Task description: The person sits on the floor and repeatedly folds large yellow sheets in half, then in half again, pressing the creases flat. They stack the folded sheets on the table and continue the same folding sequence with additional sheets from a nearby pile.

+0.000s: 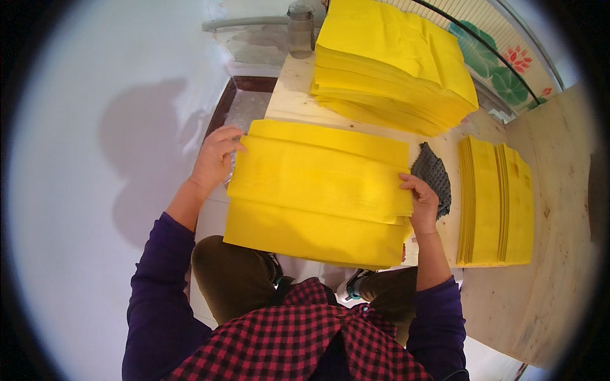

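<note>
My left hand (216, 155) pinches the upper left edge of a folded yellow sheet (311, 181). My right hand (422, 200) grips its right edge, with the fingers on top and the thumb hidden beneath. Crosswise folds or overlapping layers run along the sheet, which hangs over the table's near edge above my knees. Whether it is paper or thin cloth, I cannot tell. Just right of it, close to my right hand, lies a dark grey knitted cloth (433, 174).
A tall pile of yellow sheets (394, 57) stands at the back of the wooden table (286, 95). Folded yellow bundles (495, 203) stand at the right beside a wooden board (559, 209). A glass jar (300, 30) is at the far left corner, by a white wall (70, 190).
</note>
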Demonstrator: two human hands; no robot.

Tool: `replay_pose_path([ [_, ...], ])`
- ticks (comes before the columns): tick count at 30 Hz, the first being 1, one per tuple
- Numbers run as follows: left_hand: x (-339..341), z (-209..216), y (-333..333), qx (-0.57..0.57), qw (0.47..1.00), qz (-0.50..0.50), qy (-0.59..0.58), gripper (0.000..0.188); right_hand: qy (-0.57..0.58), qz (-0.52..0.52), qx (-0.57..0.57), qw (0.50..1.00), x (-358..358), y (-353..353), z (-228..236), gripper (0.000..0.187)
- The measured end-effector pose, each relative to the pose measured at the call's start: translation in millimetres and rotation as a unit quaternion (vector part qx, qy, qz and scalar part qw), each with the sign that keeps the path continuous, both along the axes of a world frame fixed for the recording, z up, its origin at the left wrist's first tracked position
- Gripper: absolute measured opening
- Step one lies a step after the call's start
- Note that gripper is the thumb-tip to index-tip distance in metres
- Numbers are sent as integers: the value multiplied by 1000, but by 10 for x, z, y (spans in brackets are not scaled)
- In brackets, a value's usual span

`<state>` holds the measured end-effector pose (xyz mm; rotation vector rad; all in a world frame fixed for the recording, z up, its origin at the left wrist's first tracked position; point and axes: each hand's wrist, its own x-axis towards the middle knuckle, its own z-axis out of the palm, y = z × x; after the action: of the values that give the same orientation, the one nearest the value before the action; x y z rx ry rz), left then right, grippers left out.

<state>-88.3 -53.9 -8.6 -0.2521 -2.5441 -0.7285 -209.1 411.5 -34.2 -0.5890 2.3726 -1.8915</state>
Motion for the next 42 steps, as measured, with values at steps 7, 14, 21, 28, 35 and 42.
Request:
replay_pose_path([
  [7, -180, 414, 611, 5, 999, -33, -5, 27, 7, 12, -9, 1000, -35, 33, -59, 14],
  [14, -275, 234, 1395, -105, 978, -8, -181, 54, 64, -13, 48, 997, -6, 20, -83, 22],
  [21, -247, 85, 1465, -138, 969, 20, -206, 58, -25, -66, -19, 997, 161, 112, 153, 33],
  [28, -245, 77, 1477, -146, 970, 24, -191, 59, -189, -31, -180, 965, 209, -13, 133, 68],
  [35, -231, 37, 1492, -150, 970, 35, -186, 59, -171, 7, -179, 969, 99, -201, 288, 74],
  [42, -216, 42, 1510, -149, 972, 37, -180, 60, -206, -28, -154, 966, 178, -207, 442, 73],
])
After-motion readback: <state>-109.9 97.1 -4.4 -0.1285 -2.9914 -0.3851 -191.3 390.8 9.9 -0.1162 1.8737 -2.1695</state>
